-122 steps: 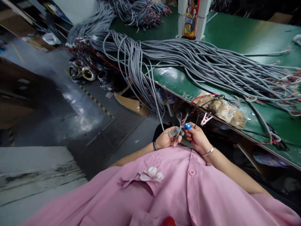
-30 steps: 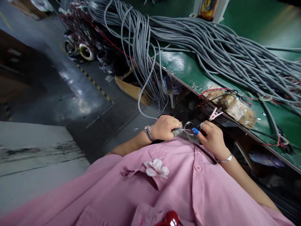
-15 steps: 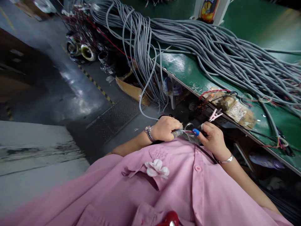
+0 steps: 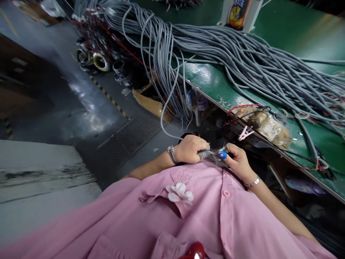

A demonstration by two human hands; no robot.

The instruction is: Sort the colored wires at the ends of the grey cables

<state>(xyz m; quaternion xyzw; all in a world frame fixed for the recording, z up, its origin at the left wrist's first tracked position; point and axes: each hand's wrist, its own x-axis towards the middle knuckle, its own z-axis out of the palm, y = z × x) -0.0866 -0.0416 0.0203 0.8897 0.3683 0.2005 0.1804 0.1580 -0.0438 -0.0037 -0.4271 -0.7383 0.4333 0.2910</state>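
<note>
My left hand (image 4: 190,148) is closed round the end of a grey cable (image 4: 165,108) that loops up to the big bundle on the bench. My right hand (image 4: 237,161), with a blue cap on one fingertip (image 4: 222,155), pinches the thin coloured wires (image 4: 215,153) that stick out of the cable's end. Both hands are close together in front of my pink shirt, just below the bench edge.
A large bundle of grey cables (image 4: 242,57) lies across the green bench (image 4: 304,136) and hangs off its left end. A taped brown block (image 4: 265,122) with a pink clip (image 4: 244,132) sits at the bench edge. Tape rolls (image 4: 101,62) and a cardboard box (image 4: 151,102) lie on the floor.
My hands have come closer together, and the right hand has moved in toward the cable end. Four seconds ago the cable end pointed upward with its wires fanned out; now it lies level.
</note>
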